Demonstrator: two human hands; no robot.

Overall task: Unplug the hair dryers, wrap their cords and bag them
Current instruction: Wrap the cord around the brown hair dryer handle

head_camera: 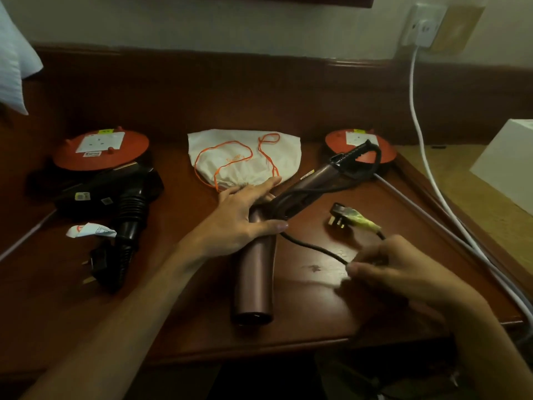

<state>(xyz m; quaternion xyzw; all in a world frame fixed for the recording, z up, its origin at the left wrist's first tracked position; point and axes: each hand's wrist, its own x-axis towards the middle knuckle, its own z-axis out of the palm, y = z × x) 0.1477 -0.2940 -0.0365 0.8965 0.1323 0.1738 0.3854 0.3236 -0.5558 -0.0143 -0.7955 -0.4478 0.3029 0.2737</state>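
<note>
A rose-brown hair dryer [255,281] lies on the wooden table [331,307], barrel toward me, handle pointing back right. My left hand [245,217] rests over its body with fingers spread, thumb against the cord. My right hand [383,267] pinches the dryer's black cord [314,246] just short of the unplugged black plug [340,216], which lies on the table with a yellow-green tag. A white drawstring bag [245,157] with orange cord lies flat behind. A black hair dryer [127,203] with its plug [99,262] lies at the left.
Two red cord reels with sockets stand at the back, one on the left [101,151], one on the right [360,144]. A white cable [418,125] runs from a wall socket [424,27] down the right side. A white box [507,168] sits far right.
</note>
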